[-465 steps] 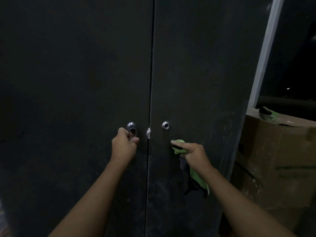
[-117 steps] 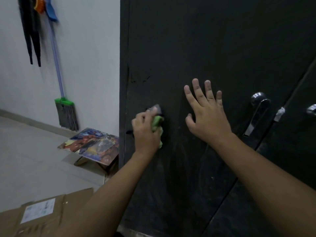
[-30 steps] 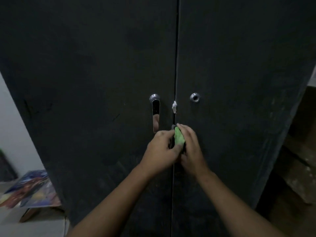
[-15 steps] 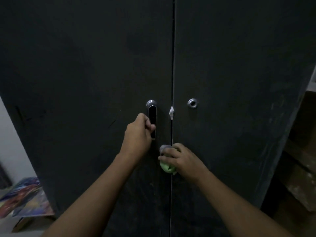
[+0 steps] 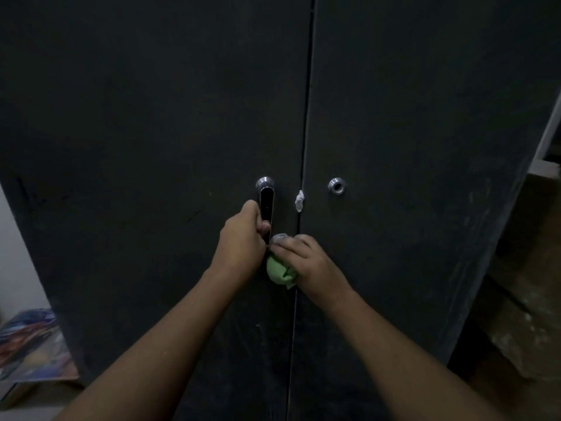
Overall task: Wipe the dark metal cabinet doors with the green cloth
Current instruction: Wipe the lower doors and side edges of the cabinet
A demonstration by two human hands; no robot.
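Far left, low: a colourful printed board [image 5: 30, 344] by the pale wall [image 5: 12, 253]; print too blurred to read.

Next, the left door [image 5: 136, 132]: tall flat panel of matt dark metal, long axis vert., w/ faint scratches and pale dusty smears toward the btm. On it is a chrome lever handle [image 5: 266, 192], slim w/ a black inset, hanging straight down from a round rose. The left hand [image 5: 243, 238] is curled round the handle's lower end, thumb across its front.

The seam btwn the doors runs top to btm and the edges sit flush. A white crumpled scrap [image 5: 299, 201] sticks on the seam at handle height.

Just below is the green cloth [image 5: 280, 271], bunched into a soft wad w/ no clear long axis and a short tail pointing down. It lies against the left door's edge, right at the seam, under the handle tip. The right hand [image 5: 312, 265] clutches it, fingers curled over the top, a grey fold showing at the fingertips, just beside the left hand.

Right door [image 5: 425, 132]: same matt dark metal, small round chrome lock [image 5: 337, 186] near the seam, whitish streaks along its far edge.

Far right: brown cardboard boxes [image 5: 522, 314], dusty, no legible label.
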